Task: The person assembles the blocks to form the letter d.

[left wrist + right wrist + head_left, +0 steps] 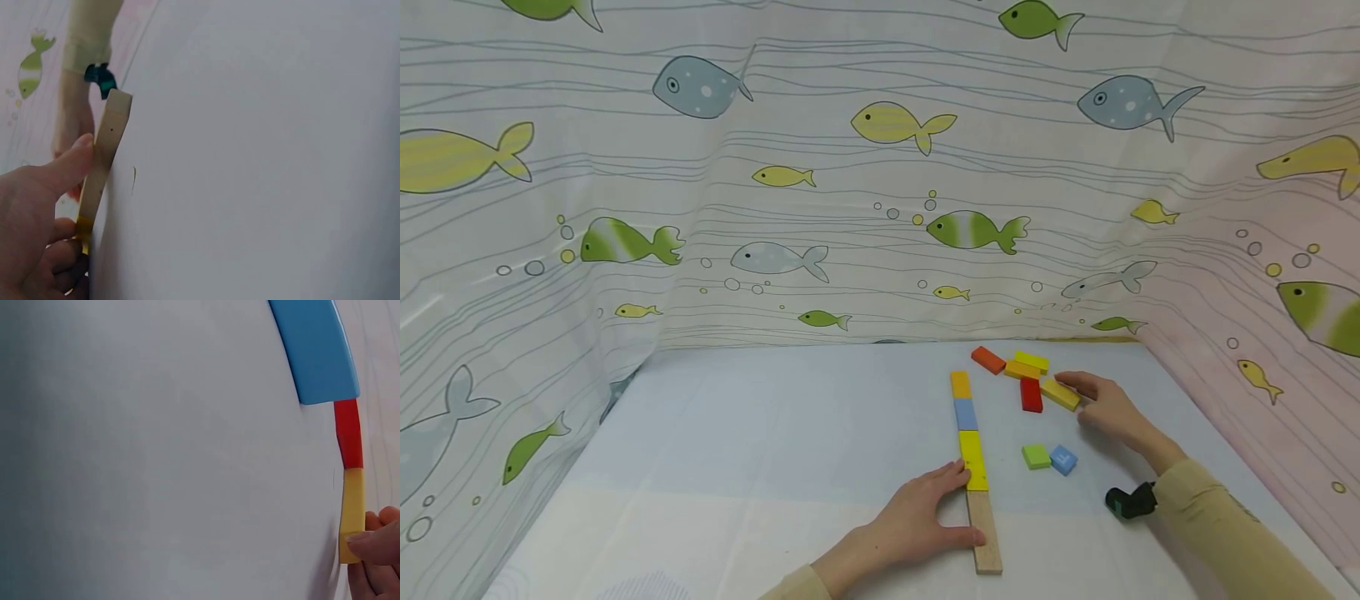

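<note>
A straight row of blocks runs away from me in the head view: plain wooden (987, 533), yellow (972, 458), light blue (966, 414) and orange at the far end (960, 384). My left hand (910, 517) rests along its left side, thumb on the wooden block and fingertips beside the yellow one. To the right, my right hand (1108, 408) pinches the outer end of a separate yellow block (1060, 395), thumb against it in the right wrist view. That block's other end lies close to a red block (1032, 395).
Behind the red block lie an orange block (1021, 369), a yellow block (1032, 360) and an orange-red block (988, 360). Nearer are a green block (1036, 457) and a blue block (1063, 460). A fish-patterned curtain (850, 200) surrounds the white table (760, 433).
</note>
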A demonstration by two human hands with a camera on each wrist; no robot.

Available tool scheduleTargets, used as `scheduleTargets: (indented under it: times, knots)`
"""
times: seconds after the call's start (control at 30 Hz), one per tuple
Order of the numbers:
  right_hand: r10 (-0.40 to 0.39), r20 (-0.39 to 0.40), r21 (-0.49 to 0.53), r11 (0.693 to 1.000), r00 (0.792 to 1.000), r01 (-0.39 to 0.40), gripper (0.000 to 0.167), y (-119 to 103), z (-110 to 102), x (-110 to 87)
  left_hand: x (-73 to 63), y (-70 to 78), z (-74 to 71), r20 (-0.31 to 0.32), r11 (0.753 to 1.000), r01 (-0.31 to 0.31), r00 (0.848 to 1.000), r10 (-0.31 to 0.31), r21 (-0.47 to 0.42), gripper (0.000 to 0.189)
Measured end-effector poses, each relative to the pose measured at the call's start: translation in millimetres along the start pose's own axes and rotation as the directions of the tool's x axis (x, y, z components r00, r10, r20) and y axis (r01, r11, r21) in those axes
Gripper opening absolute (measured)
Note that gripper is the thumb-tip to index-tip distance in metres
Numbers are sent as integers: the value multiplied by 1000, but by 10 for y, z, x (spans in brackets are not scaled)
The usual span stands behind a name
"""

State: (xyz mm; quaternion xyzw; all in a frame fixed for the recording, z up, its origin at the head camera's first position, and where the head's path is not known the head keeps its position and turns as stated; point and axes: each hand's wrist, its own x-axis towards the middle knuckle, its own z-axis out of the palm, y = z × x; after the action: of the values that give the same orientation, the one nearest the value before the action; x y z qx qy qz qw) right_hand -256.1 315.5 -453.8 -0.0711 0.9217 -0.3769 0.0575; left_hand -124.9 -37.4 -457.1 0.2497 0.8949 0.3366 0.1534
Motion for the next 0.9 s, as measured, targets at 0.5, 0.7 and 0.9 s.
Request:
scheduleTargets:
  times: [0.5, 0.7, 0.9]
  knots:
    - [-23, 29, 97, 995, 999, 20, 73, 32, 3, 10, -5, 11, 13, 1, 1000, -11, 1000, 11, -11, 80]
    - [-68, 43, 110, 992, 997, 63, 74, 45, 26, 19, -2, 10, 12, 4, 1000, 0, 1000, 0, -11, 81]
    - [-60, 55, 118, 992, 997, 53, 74, 29, 50, 50, -1, 10, 8, 5, 1000, 2, 1000, -2, -17, 80]
